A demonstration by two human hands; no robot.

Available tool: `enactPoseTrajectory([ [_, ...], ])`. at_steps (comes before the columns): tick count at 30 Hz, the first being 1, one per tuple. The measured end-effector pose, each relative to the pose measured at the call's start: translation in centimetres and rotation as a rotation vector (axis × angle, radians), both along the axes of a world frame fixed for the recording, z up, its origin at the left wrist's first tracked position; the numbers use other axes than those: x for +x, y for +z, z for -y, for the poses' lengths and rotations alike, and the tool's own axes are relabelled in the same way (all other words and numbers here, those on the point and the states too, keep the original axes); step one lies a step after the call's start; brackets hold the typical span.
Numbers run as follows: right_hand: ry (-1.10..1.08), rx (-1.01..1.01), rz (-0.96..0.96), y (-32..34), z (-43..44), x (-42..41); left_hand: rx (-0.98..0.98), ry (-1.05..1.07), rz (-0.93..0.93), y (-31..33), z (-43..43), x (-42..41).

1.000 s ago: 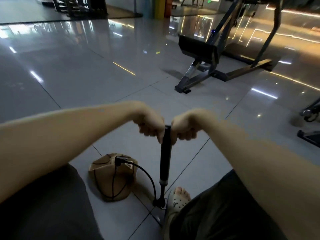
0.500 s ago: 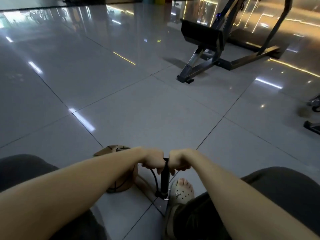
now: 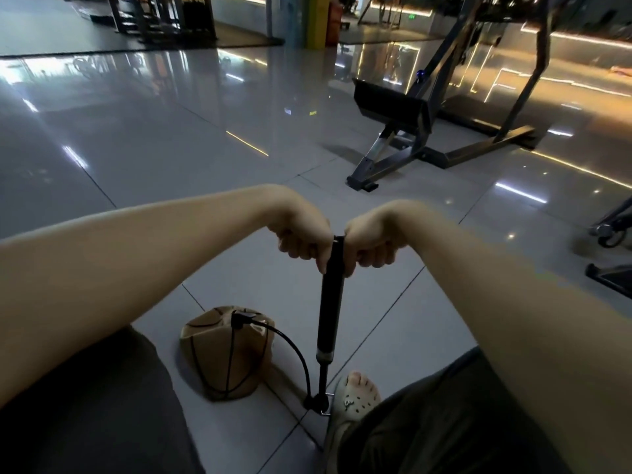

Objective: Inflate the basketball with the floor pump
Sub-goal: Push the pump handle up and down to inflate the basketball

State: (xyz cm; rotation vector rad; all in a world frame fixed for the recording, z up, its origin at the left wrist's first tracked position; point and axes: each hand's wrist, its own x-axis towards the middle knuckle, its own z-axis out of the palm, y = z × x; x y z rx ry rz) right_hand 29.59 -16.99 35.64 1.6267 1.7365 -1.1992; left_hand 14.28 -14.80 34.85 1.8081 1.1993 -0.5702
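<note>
Raised again from the low point of half a second ago: left grip [image 3: 302,239] and right grip [image 3: 371,242], now high above the floor, with the black barrel [image 3: 331,302] of the floor pump [image 3: 328,323] drawn up along with them. Thin rod [image 3: 323,378] bared between barrel and base [image 3: 318,401]. Much the same height as a second ago.

Left grip at 9 o'clock of the barrel's top end, fingers curled tight round the handle, knuckles turned downward. Right grip at 3 o'clock of it, wrapped the same way round the other half. Handle itself hidden inside the two fists; only the barrel's top showing between them.

Floor pump standing nearly upright on the glossy tiled floor [image 3: 205,138], base at 6 o'clock of both grips. Pale clog [image 3: 357,396] with bare toes just at 3 o'clock of the base; pressing on the pump's foot peg or only beside it, impossible to tell.

Basketball [image 3: 222,357] on the floor near the base, at 9 o'clock of it: tan, black seams, badly caved in and creased. Black hose [image 3: 294,347] arching from the base up and over toward 10 o'clock, ending in a connector [image 3: 244,318] seated on top of the basketball.

Gym machine [image 3: 410,131] well apart at 1 o'clock.
</note>
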Motion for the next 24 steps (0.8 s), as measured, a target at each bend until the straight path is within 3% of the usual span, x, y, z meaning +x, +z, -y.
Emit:
enactPoseTrajectory([
  [8,0.098,0.029,0.126,-15.4,3.9,-0.9,0.034,-0.064,-0.1,-16.0,4.1,1.3],
  [13,0.059,0.055,0.103,-17.7,6.4,-0.7,0.094,-0.075,-0.099,-19.2,6.1,1.7],
  [18,0.065,0.012,0.137,-13.5,6.0,-0.8,0.071,-0.105,-0.141,-14.5,5.6,1.8],
  [24,-0.013,-0.005,0.009,-0.4,0.3,0.5,-0.005,-0.012,0.006,0.0,0.5,0.7],
])
